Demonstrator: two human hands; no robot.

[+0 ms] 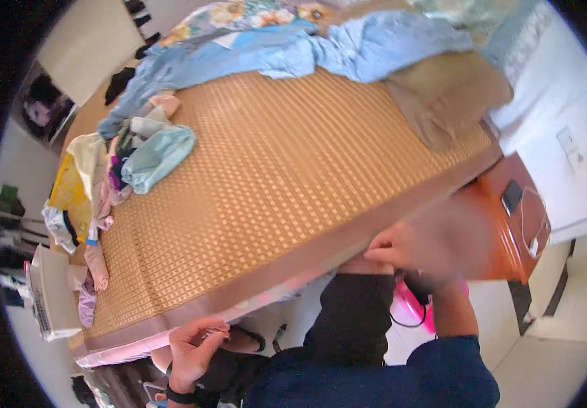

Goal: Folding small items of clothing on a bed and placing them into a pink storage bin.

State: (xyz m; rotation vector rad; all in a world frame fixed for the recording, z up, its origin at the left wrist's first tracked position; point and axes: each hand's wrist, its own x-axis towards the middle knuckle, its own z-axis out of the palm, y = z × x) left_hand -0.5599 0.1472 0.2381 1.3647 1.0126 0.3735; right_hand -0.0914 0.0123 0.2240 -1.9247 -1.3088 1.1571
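My left hand (195, 348) is near the bed's front edge, with a dark band at its wrist. Its thumb and fingers are pinched together; whatever may be between them is too small to make out. My right hand (402, 246) is over my bare knee beside the bed, its fingertips curled close together. A blurred patch covers the back of that hand and hides whatever it may hold. Both hands are apart from the clothes on the woven brown mat (253, 177). My legs in black shorts (351, 313) are below, against the bed.
Pale blue cloth (375, 47) and a brown cloth (450, 95) lie across the far side. Crumpled clothes, one mint green (161, 160), are heaped at left near a white appliance (54, 292). A reddish wooden stand (521, 197) at right holds a phone (512, 197) and white cable.
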